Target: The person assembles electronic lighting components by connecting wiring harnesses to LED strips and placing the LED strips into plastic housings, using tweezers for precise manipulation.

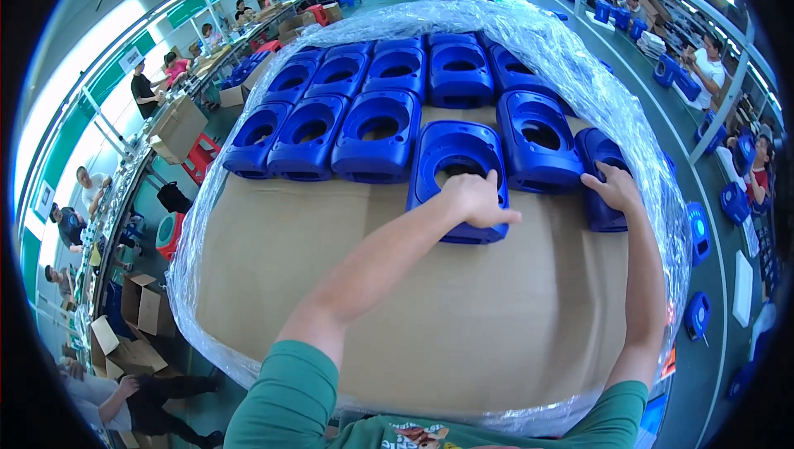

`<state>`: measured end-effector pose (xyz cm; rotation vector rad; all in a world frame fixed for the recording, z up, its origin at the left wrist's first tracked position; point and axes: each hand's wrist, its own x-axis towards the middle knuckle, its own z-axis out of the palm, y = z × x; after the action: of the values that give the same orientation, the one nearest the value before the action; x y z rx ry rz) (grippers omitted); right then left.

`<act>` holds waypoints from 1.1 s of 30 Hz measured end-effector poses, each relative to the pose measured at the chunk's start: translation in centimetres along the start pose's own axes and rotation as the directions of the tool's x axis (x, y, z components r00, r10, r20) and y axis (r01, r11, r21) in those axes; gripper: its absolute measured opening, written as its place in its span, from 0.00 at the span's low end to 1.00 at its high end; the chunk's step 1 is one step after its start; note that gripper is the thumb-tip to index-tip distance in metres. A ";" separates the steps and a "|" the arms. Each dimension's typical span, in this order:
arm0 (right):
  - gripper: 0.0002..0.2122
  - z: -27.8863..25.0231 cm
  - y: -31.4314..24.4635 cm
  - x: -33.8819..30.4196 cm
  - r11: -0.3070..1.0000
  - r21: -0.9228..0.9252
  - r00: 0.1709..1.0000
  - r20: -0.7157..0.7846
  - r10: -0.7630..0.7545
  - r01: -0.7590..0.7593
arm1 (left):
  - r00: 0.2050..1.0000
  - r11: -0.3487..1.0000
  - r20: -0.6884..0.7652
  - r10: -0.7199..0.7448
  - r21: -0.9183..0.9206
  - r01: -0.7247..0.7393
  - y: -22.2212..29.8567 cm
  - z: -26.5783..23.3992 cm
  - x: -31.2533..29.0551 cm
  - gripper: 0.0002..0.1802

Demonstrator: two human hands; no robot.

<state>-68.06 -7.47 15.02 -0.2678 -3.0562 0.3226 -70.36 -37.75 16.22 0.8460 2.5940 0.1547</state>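
Note:
My left hand (478, 200) reaches into the round opening of a blue plastic housing (461, 141), fingers curled at its rim and thumb sticking out to the right. That housing lies nearer to me than its neighbours and sits slightly askew. At the right end of the row, my right hand (616, 189) grips another blue plastic housing (603, 145) by its opening, with some fingertips hidden inside. Between the two lies a third blue housing (542, 147), touched by neither hand.
More blue housings (377, 131) stand in rows on a brown cardboard sheet (397, 300). Crumpled clear plastic film (612, 102) surrounds the sheet. Workbenches with people line the left side. Opened cardboard boxes (145, 308) stand at lower left, and blue units (697, 317) lie on the right.

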 end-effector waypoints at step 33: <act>0.42 1.9 -2.4 -9.7 0.999 -0.010 0.996 0.086 0.035 -0.034 | 0.676 0.955 -0.677 0.292 0.164 -0.248 0.9 2.8 -8.5 0.37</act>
<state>-59.04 -11.90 13.28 -0.3157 -3.1411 0.3321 -62.49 -42.04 16.80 1.4228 3.1447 0.5951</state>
